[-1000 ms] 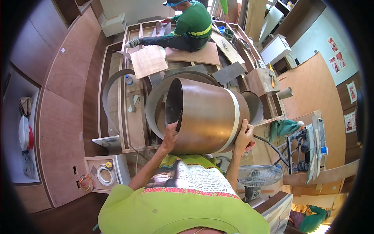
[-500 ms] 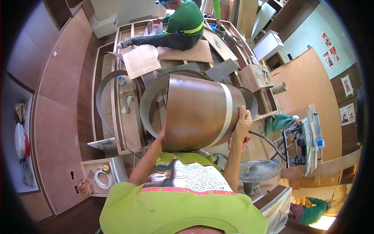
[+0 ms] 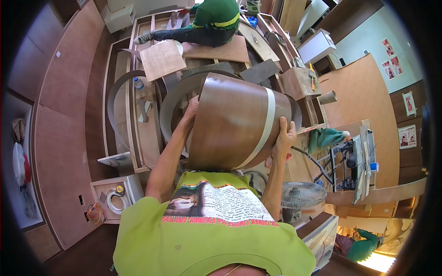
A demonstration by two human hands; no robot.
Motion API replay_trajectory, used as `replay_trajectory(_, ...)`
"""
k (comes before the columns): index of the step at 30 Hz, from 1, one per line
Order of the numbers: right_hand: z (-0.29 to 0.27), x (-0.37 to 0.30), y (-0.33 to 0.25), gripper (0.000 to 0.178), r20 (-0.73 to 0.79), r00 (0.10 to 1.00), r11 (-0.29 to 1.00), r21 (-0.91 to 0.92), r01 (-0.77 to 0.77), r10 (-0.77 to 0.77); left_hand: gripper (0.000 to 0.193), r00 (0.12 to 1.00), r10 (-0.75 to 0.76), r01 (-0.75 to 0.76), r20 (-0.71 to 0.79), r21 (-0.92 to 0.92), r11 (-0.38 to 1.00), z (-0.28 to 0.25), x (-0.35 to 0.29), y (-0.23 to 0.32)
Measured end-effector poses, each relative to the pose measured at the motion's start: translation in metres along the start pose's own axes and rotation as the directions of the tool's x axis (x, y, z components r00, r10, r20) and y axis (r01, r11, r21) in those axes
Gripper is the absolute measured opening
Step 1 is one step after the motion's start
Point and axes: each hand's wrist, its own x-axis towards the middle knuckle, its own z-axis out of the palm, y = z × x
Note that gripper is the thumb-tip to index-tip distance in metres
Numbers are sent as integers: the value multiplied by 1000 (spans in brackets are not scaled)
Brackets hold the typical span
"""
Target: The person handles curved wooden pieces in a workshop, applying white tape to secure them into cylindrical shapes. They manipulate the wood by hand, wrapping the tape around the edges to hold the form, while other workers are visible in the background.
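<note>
In front of my chest I hold a large roll of brown wood-grain sheet [image 3: 230,124], tilted a little, with a white band of tape [image 3: 266,129] round its right part. My left hand [image 3: 191,110] is at the roll's left rim, its fingers closed on the edge and partly hidden. My right hand [image 3: 284,138] grips the right end, thumb and fingers against the brown surface. Behind the roll lies a wide curled grey-brown strip [image 3: 168,103], partly covered by it.
A wooden frame [image 3: 133,133] with boards on it spreads ahead. On it sits a person in green [image 3: 216,18]. A box with a hammer [image 3: 299,83] stands to the right. Nearby are a fan [image 3: 301,195], a table machine [image 3: 352,161] and a cable coil [image 3: 117,202].
My left hand has moved up along the roll's left rim, from its lower part to its upper part. The roll has tilted and shifted slightly. My right hand stays at the right end.
</note>
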Motion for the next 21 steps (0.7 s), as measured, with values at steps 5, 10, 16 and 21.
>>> replay_trajectory(5, -22, 7, 34, 21, 84, 994, 998, -35, -61, 64, 31, 993, -114, 115, 28, -73, 991, 14, 10, 12)
replay_trajectory(10, -33, 23, 74, 23, 179, 970, 983, 47, -177, 166, 35, 997, -73, 72, 39, 39, 997, 9, 20, 18)
replay_trajectory(16, -16, 33, 76, 22, 192, 969, 985, 35, -168, 158, 41, 995, -82, 88, -55, 113, 990, 18, 13, 42)
replay_trajectory(21, -6, 45, 67, 32, 327, 912, 946, 119, -300, 248, 44, 993, -118, 117, -18, -17, 993, 7, 16, 54)
